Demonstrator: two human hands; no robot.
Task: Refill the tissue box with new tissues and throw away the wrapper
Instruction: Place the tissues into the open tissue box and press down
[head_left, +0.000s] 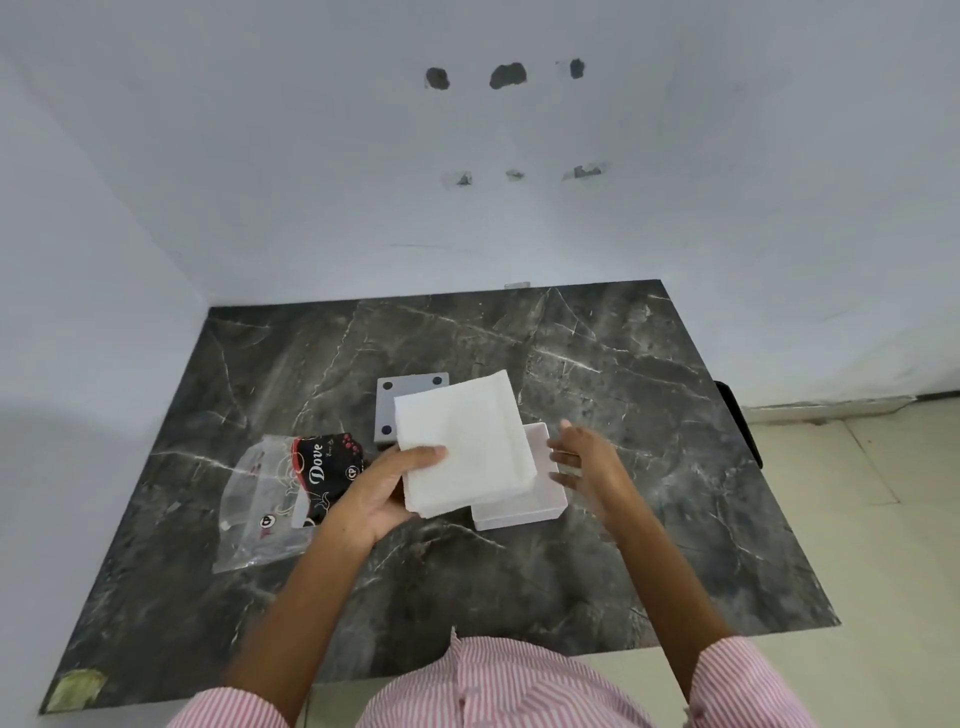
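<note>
My left hand (379, 488) grips a thick white stack of tissues (462, 441) by its near-left corner, holding it above the table. Under and to the right of the stack sits the open white tissue box (540, 501), partly hidden by the tissues. My right hand (587, 457) hovers open just right of the stack, over the box's right side, fingers apart and holding nothing. A grey square lid or base (387, 410) with dark round pads lies behind the stack. The empty clear wrapper (270, 499) with a black and red "Dove" label lies flat to the left.
Everything rests on a dark marble table (649, 415) set into a white wall corner. A dark object (740, 421) hangs at the table's right edge. Pale tiled floor lies to the right. A yellowish patch (78, 686) marks the near-left corner.
</note>
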